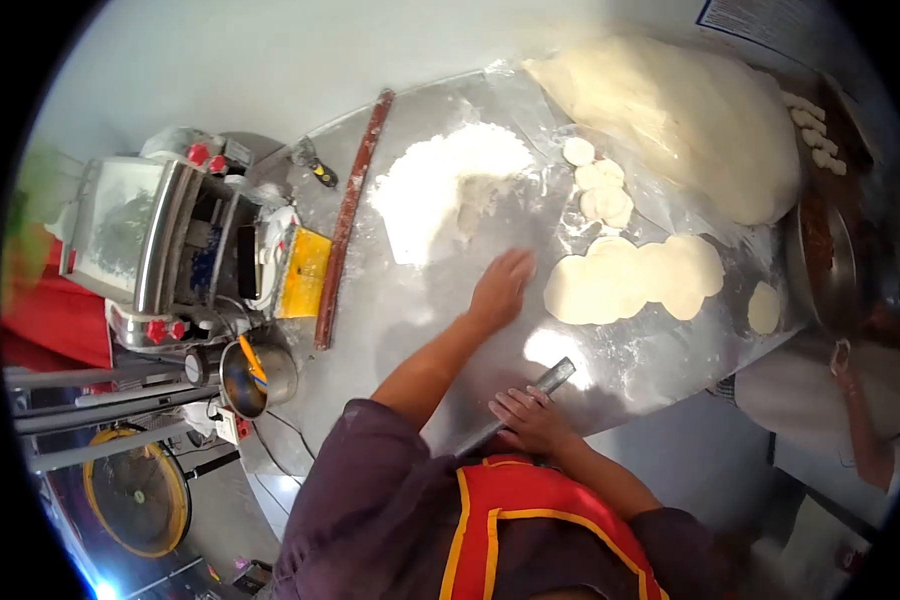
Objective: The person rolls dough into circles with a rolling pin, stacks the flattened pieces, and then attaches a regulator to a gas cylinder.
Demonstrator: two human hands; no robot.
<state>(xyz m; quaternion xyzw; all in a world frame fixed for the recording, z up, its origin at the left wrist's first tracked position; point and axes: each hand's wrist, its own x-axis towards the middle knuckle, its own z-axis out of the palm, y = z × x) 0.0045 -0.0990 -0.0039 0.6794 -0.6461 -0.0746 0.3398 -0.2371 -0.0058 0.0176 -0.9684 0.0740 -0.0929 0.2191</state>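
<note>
Broad grey metal counter [365, 335] spread out here, and the big pale mass of dough [675, 125] fills its far right, partly under clear plastic. Nearer the middle, a loose white patch of flour [445, 175]; a light, even dusting drawn from it would keep soft dough from sticking. A long reddish-brown rod [355, 210] lies left of that flour. Right of centre, the thin, cream-coloured, overlapping dough rounds [595, 285] lie flat; edges that soft want gentle lifting from beneath, not a pinch.

Down by the near edge, a straight dark grey bar [558, 375], and here's the right hand [532, 418] laid over it, fingers slightly spread; whether they wrap underneath, I can't tell. Level, steady pressure would suit that bar best. Over to the left hand [502, 288], between flour and rounds: blurred, fingers extended and close together, nothing visible in them. Palm low and flat is the way to work that surface.

Smaller now: the little pale dough discs [602, 190], clustered above the rounds, and one lone cream oval [764, 308] off right, best kept apart.
</note>
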